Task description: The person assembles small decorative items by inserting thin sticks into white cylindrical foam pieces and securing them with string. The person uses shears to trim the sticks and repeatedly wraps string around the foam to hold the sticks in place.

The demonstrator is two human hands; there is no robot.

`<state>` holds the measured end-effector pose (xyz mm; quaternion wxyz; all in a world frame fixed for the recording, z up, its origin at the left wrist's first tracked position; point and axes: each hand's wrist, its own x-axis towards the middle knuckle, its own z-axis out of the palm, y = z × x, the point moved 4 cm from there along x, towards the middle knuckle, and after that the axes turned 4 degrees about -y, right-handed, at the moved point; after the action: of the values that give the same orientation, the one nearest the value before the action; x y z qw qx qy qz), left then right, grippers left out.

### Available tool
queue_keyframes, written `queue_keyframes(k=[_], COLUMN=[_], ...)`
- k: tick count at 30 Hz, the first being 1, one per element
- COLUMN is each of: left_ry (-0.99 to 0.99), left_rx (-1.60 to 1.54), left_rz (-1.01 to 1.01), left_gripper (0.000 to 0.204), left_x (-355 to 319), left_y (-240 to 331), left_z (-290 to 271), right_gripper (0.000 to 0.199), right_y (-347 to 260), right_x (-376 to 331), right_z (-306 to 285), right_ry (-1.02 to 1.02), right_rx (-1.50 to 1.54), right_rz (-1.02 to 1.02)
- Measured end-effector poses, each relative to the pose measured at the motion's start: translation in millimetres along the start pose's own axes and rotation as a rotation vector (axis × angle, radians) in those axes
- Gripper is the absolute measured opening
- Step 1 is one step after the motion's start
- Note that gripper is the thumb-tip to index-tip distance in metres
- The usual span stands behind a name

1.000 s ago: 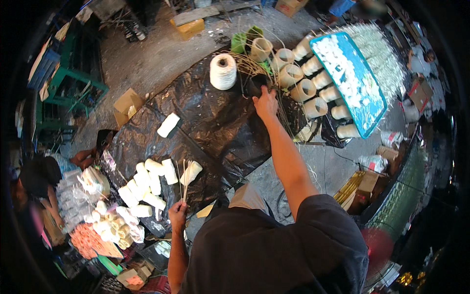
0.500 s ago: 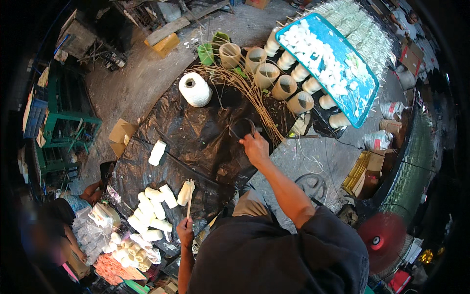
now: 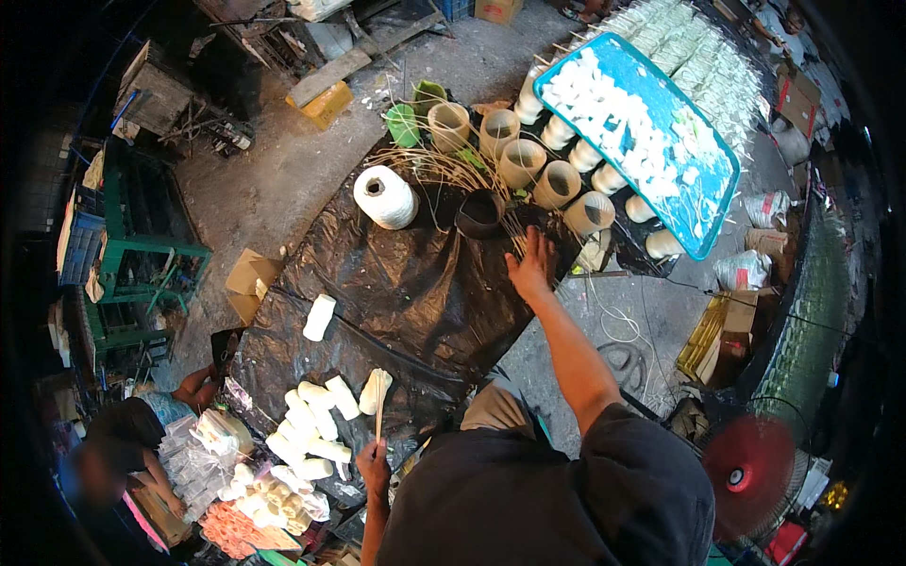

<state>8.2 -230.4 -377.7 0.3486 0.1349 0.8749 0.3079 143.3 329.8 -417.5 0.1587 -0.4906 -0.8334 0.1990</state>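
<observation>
Left hand (image 3: pixel 374 462), near: pinched thin sticks (image 3: pixel 380 415). Right hand (image 3: pixel 533 264), far: lay spread beside long twigs (image 3: pixel 461 170), black pot (image 3: pixel 479 215); step seemed a reach; pick-up called for closing fingers.

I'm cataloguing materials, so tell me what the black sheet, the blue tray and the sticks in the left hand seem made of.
Black sheet: probably plastic film, semi-glossy; it creases and catches the light.
Blue tray: likely moulded plastic, smooth, evenly coloured with rounded corners.
Sticks in the left hand: perhaps bamboo or wood, pale, thin, straight; finish too small to judge.
</observation>
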Motion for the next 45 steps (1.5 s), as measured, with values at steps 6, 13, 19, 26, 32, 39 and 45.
queue_keyframes(k=[6,13,19,26,32,39,45], left_ry=[-0.008,-0.003,0.049,0.072,0.091,0.129,0.174], left_rx=[-0.063,-0.1,-0.131,-0.147,-0.066,0.005,-0.043], left_rz=[-0.027,-0.078,-0.113,-0.16,-0.141,-0.206,-0.179], left_gripper=[0.037,0.034,0.035,0.037,0.038,0.037,0.039], left_x=[-5,-6,-7,-13,-15,-35,-39], left_y=[-8,-10,-14,-30,-19,-19,-33], left_z=[3,1,-3,2,-4,0,6], right_gripper=[0.06,0.041,0.045,0.047,0.084,0.065,0.038], right_y=[14,49,62,-90,-101,-91,-56], right_x=[54,67,65,164,267,275,288], right_z=[31,37,-6,-54,19,40,71], right_ry=[-0.157,-0.393,-0.168,-0.155,-0.055,0.06,-0.031], right_rx=[-0.197,-0.178,-0.275,0.367,0.147,0.081,0.289], right_rz=[-0.061,-0.352,-0.465,-0.105,-0.016,-0.107,0.248])
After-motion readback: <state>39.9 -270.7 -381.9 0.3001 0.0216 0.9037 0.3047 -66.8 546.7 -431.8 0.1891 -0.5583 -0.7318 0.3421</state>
